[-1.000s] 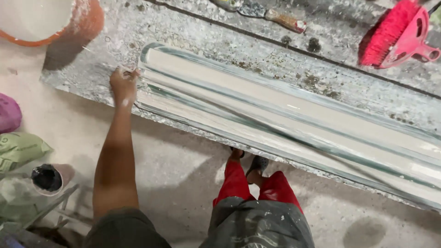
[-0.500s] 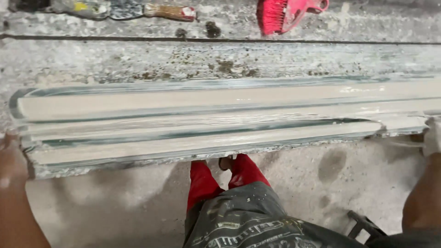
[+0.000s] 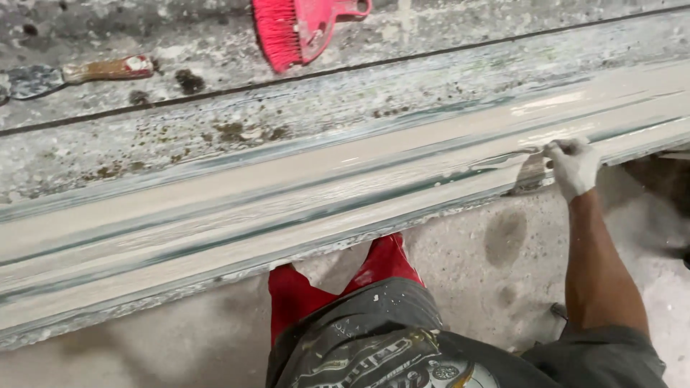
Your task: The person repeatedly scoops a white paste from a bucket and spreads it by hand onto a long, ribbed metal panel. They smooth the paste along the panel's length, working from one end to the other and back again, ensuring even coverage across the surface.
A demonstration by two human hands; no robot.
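A long wet plaster moulding [image 3: 323, 187] with ridges and grooves lies along the front of a rough grey bench [image 3: 215, 122], running from lower left to upper right. My right hand [image 3: 573, 165], coated in white plaster, is at the moulding's front edge on the right. Its fingers pinch a small flat grey blade [image 3: 532, 174] that rests against that edge. My left hand is out of view. My red boots [image 3: 374, 269] stand just under the bench edge.
A red hand brush [image 3: 302, 25] lies at the back of the bench, top middle. A trowel with a wooden handle [image 3: 108, 70] lies at the back left. The pale concrete floor [image 3: 503, 244] below shows damp spots.
The view has swung from the moulding's left end toward its right. My left hand has left the view, and my right hand now sits against the moulding's front edge.
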